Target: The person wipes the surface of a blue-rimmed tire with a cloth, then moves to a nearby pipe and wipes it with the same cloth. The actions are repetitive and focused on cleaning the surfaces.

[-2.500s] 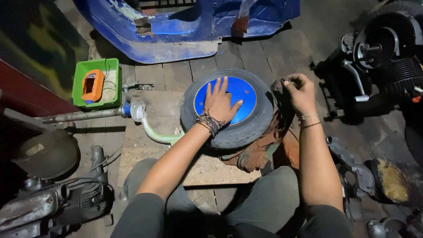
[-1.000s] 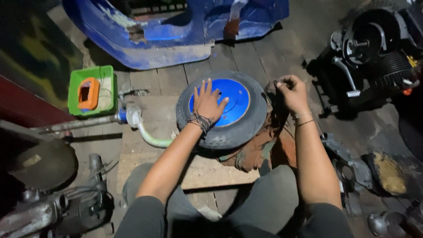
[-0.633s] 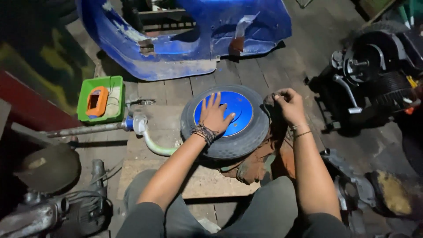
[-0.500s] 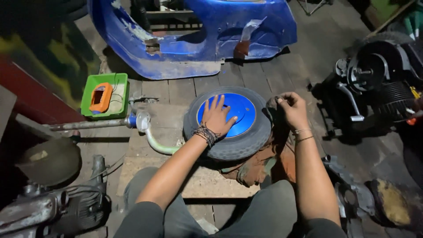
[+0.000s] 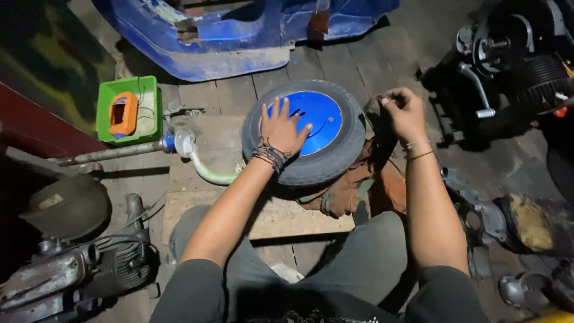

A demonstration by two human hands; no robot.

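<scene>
— Hands first: the left hand (image 5: 282, 127) lies flat, fingers spread, palm down on the blue rim (image 5: 311, 122) of the wheel (image 5: 305, 140). It grips nothing, just presses.

— And the right hand (image 5: 405, 112)?

— Clenched at the wheel's right edge, fingertips pinched on something small and dark; what it is can't be told from here.

— Where's the wheel sitting?

— Lying flat on the wooden floor (image 5: 353, 66), just ahead of the person's knees, partly over a rusty orange metal part (image 5: 365, 188). Its axle axis points straight up at the camera, blue face upward, black tyre all around.

— Surroundings?

— A green tray (image 5: 149, 90) with an orange device (image 5: 123, 113) sits well to the left, a pale green bent pipe (image 5: 206, 170) just beside the wheel. A blue body panel (image 5: 239, 36) lies beyond, and a dark engine (image 5: 508, 60) stands to the right.
</scene>
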